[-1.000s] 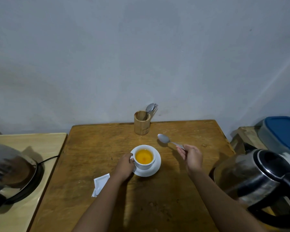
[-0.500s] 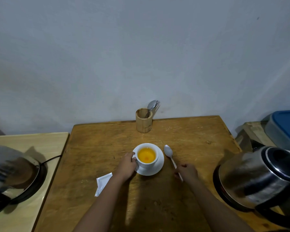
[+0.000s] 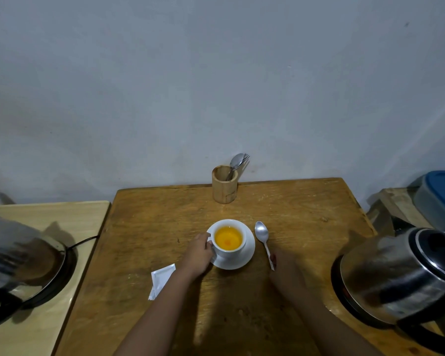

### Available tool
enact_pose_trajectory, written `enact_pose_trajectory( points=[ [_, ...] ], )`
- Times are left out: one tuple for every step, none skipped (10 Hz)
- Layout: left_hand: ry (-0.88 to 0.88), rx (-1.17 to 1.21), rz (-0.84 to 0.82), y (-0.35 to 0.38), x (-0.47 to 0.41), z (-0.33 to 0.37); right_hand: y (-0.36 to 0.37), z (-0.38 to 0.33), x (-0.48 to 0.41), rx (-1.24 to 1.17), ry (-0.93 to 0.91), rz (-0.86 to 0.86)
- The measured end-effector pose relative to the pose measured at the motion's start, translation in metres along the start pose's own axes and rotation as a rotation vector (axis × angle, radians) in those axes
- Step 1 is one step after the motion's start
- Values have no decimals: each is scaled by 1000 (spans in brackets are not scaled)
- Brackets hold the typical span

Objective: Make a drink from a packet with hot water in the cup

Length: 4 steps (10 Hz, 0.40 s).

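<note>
A white cup [image 3: 229, 253] filled with an orange drink [image 3: 228, 238] stands on a white saucer [image 3: 250, 253] in the middle of the wooden table [image 3: 242, 309]. My left hand [image 3: 199, 253] grips the cup at its handle on the left side. A metal spoon [image 3: 261, 231] lies flat on the table just right of the saucer, bowl pointing away from me. My right hand [image 3: 284, 265] rests on the table with its fingertips on the near end of the spoon's handle. A torn white packet [image 3: 162, 277] lies left of my left forearm.
A steel electric kettle [image 3: 401, 276] sits on its base at the table's right edge. Another steel kettle [image 3: 13, 260] stands on the pale side table [image 3: 49, 214] to the left. At the back edge is a wooden holder [image 3: 224, 187] with cutlery. A blue-lidded container [image 3: 442, 194] is at far right.
My right hand brought the spoon down from above the table and laid it flat beside the saucer. The left hand has stayed on the cup.
</note>
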State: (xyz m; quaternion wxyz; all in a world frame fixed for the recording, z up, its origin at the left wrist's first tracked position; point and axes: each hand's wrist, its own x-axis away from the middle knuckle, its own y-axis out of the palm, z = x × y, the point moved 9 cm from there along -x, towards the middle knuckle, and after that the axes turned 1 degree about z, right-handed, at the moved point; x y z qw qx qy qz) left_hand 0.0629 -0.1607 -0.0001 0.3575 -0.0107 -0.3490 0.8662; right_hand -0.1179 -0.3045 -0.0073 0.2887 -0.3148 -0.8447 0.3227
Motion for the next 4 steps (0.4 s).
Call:
enact_pose_trajectory(
  points=[
    [2, -13, 7, 0, 1, 1, 0, -4, 1, 65, -23, -14],
    [2, 45, 87, -5, 6, -2, -1, -3, 1, 69, -19, -17],
    [-25, 95, 264, -15, 25, -20, -3, 1, 0, 134, -33, 21],
    [-48, 2, 290, -11, 40, -38, -6, 8, -3, 195, -46, 59]
  ],
)
